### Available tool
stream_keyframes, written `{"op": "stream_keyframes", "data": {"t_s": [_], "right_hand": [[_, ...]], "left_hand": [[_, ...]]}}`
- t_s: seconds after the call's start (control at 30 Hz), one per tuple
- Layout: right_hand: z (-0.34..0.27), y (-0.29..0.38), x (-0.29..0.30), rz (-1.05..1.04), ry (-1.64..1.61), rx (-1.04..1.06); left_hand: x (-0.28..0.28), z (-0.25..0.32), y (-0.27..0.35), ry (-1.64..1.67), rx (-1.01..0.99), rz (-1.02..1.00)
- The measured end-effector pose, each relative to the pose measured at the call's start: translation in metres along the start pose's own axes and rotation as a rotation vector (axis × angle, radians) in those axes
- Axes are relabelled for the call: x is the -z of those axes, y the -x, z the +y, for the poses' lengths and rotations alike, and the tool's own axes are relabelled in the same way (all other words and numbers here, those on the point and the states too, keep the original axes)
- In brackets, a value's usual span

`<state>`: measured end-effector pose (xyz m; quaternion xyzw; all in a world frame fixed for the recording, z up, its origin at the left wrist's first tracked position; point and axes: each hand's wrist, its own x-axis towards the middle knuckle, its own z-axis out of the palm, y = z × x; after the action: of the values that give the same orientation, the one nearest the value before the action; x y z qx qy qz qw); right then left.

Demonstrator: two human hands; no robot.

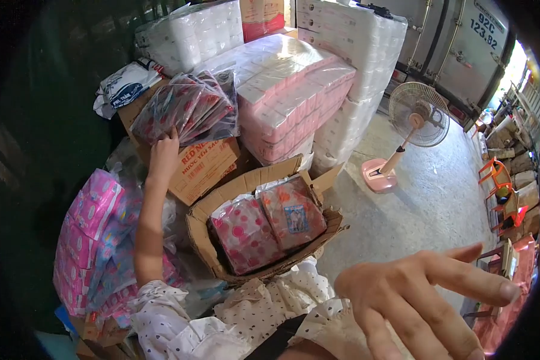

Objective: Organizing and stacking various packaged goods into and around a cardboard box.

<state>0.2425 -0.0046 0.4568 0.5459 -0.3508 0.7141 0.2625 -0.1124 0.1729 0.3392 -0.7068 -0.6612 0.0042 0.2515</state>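
My left hand (165,148) reaches out to the near edge of a fanned stack of plastic-wrapped packs (186,108) with red dots. Its fingers touch the wrapping, but whether they grip it is hidden. Under the stack is a printed cardboard carton (204,168). Close to the camera, my right hand (414,297) is raised with spread fingers and holds nothing. Between my arms stands an open cardboard box (202,220) with ragged flaps. Inside it lie a pink-dotted pack (247,234) and an orange-patterned pack (292,213) side by side, both in clear plastic.
Wrapped pink-and-white paper bundles (292,94) and tall white roll packs (355,54) stand behind. Pink packages (90,234) are heaped at left. A pedestal fan (416,119) stands on the concrete floor (414,207). Truck doors (450,54) rise beyond, and orange chairs (495,173) line the right.
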Motion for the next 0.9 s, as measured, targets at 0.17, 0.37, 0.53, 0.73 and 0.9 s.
{"op": "stream_keyframes", "data": {"t_s": [0.17,0.37,0.53,0.73,0.9], "right_hand": [[0.009,-0.006,-0.021,0.259,0.446,-0.038],[0.01,-0.002,-0.013,-0.027,0.329,0.031],[0.012,0.026,-0.004,0.135,0.355,0.348],[0.021,0.103,0.037,1.089,0.867,-0.198],[0.025,0.172,0.079,1.418,0.497,-0.307]], "left_hand": [[0.019,0.0,0.006,0.274,-0.01,0.026],[-0.002,-0.022,0.011,0.308,0.08,0.056],[0.002,-0.019,0.012,0.15,0.16,0.114],[0.051,0.007,0.04,0.141,0.122,0.371],[0.067,0.049,0.081,0.242,-0.248,0.633]]}}
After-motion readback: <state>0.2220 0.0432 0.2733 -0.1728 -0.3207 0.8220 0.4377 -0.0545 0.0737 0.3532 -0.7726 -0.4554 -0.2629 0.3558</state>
